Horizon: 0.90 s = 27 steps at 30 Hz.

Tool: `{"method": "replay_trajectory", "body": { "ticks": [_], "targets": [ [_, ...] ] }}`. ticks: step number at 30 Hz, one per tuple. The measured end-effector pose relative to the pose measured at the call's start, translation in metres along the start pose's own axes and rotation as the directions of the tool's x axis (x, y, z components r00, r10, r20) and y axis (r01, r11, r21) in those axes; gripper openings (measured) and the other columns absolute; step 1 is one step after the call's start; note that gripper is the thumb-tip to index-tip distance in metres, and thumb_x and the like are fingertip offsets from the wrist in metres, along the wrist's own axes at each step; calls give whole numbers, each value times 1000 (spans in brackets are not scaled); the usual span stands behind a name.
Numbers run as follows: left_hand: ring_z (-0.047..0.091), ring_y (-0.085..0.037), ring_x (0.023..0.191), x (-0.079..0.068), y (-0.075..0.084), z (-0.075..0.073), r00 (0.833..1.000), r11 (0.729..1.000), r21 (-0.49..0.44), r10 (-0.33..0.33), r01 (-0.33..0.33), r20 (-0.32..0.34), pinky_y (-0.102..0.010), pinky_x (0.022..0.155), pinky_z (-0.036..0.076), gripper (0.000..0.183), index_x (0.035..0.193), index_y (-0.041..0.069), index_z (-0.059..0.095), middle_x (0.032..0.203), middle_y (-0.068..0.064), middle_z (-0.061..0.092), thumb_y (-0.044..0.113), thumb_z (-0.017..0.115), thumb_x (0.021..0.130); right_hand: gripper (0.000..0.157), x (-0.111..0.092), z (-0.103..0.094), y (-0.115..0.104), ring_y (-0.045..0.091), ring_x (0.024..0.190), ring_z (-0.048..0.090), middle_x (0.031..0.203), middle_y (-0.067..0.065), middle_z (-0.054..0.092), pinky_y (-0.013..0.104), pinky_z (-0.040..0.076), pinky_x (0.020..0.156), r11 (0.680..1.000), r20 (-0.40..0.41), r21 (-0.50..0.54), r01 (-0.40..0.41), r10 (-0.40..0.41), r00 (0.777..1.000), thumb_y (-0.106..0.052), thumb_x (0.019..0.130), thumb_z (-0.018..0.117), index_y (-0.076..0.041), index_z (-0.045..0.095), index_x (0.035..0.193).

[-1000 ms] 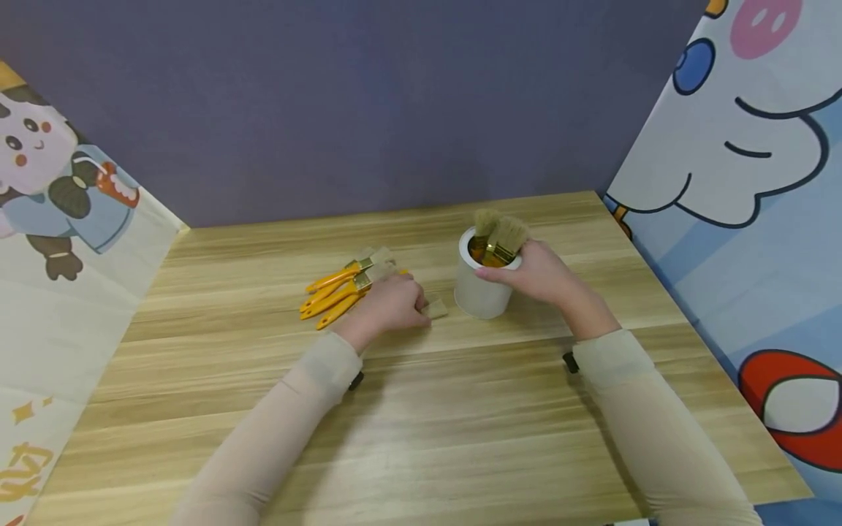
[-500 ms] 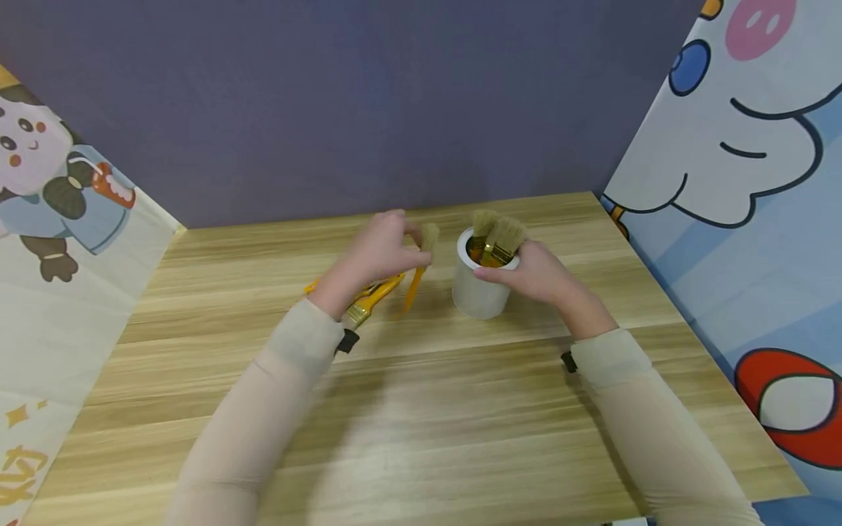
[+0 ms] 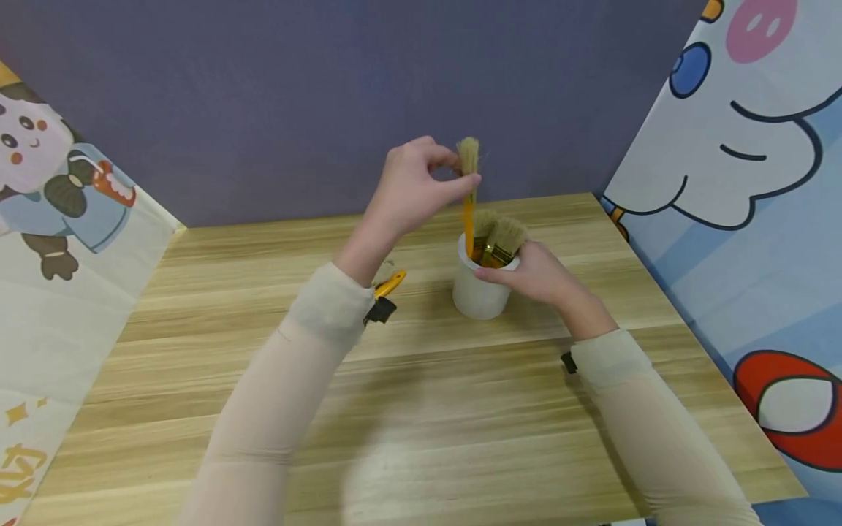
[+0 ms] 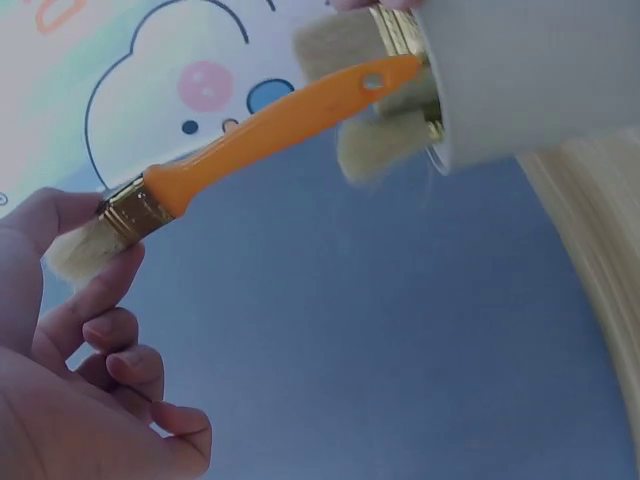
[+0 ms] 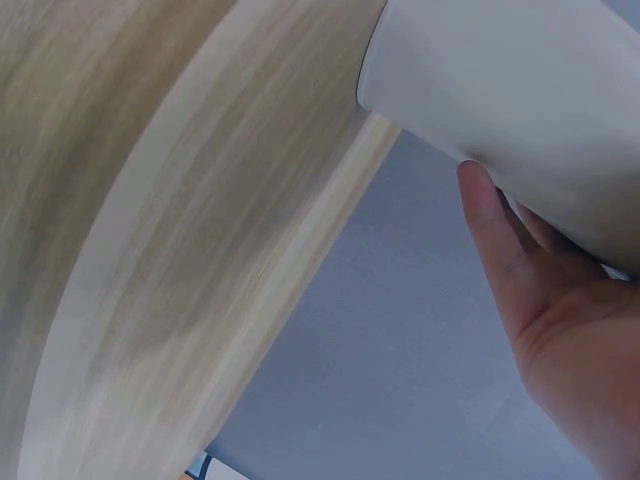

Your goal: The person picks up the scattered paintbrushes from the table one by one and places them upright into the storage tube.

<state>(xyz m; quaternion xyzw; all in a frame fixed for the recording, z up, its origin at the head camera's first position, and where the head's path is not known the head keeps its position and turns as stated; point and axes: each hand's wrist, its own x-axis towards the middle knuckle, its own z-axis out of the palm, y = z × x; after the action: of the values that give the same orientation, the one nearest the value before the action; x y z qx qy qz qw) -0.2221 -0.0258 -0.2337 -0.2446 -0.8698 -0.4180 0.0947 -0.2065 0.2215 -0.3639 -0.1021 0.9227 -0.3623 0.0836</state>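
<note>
In the head view, my left hand (image 3: 417,183) pinches a paintbrush (image 3: 468,223) by its metal collar, bristles up. Its orange handle points down at the mouth of a white can (image 3: 482,296). The left wrist view shows the handle (image 4: 270,135) with its holed tip at the can's opening; whether it touches the rim I cannot tell. Brushes with pale bristles (image 3: 508,235) stick up out of the can. My right hand (image 3: 542,274) grips the can near its rim, thumb in front. From the right wrist, fingers (image 5: 490,225) lie against the can's side.
Left of the can, a brush with an orange handle (image 3: 391,283) lies on the wooden table (image 3: 493,409), mostly hidden by my left forearm. A dark panel (image 3: 296,109) stands behind the table, with cartoon-printed sheets (image 3: 743,175) along the sides.
My left hand has lifted a paintbrush from the pile on the table, turned it bristles up and carried it right and up to the can. The right hand has stayed on the can.
</note>
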Motion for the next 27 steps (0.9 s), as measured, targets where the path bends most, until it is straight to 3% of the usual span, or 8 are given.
{"method": "replay_trajectory", "body": {
  "ticks": [5, 10, 16, 19, 27],
  "targets": [
    [46, -19, 85, 5, 11, 9, 1000, 1000, 18, -15, 15, -2, -28, 72, 35, 22, 104, 19, 82, 94, 2, 58, 40, 78, 97, 97, 1, 0, 0, 43, 144, 53, 157, 22, 54, 62, 45, 116, 1000, 12, 6, -16, 16, 1000, -70, 88, 76, -9, 46, 158],
    [51, -18, 88, 8, 14, 17, 998, 993, 104, -65, 63, 14, -28, 74, 40, 26, 107, 21, 81, 100, 3, 59, 44, 77, 97, 98, 2, -1, 1, 42, 145, 52, 158, 22, 52, 62, 45, 116, 1000, 12, 3, -28, 28, 1000, -71, 88, 75, -9, 46, 158],
    [58, -16, 98, 5, 8, 28, 994, 978, 184, -102, 95, 32, -38, 94, 46, 31, 112, 23, 80, 105, 4, 61, 49, 74, 98, 99, 1, 0, 0, 42, 145, 52, 159, 21, 52, 62, 45, 116, 1000, 19, 5, -19, 19, 1000, -70, 88, 75, -9, 44, 159],
    [60, -16, 104, 2, 3, 36, 993, 972, 213, -113, 101, 43, -47, 105, 43, 32, 115, 24, 80, 107, 5, 62, 51, 73, 99, 98, 1, 1, 1, 41, 145, 53, 158, 20, 53, 62, 45, 116, 1000, 7, 12, -4, 4, 1000, -70, 88, 75, -11, 43, 160],
    [62, -19, 111, -6, -11, 59, 989, 957, 264, -137, 117, 56, -49, 101, 42, 33, 115, 22, 81, 111, 4, 66, 50, 74, 98, 96, 1, 2, 3, 39, 145, 53, 159, 16, 53, 61, 45, 116, 999, 5, 33, 26, -26, 1000, -67, 90, 75, -17, 38, 164]
  ]
}}
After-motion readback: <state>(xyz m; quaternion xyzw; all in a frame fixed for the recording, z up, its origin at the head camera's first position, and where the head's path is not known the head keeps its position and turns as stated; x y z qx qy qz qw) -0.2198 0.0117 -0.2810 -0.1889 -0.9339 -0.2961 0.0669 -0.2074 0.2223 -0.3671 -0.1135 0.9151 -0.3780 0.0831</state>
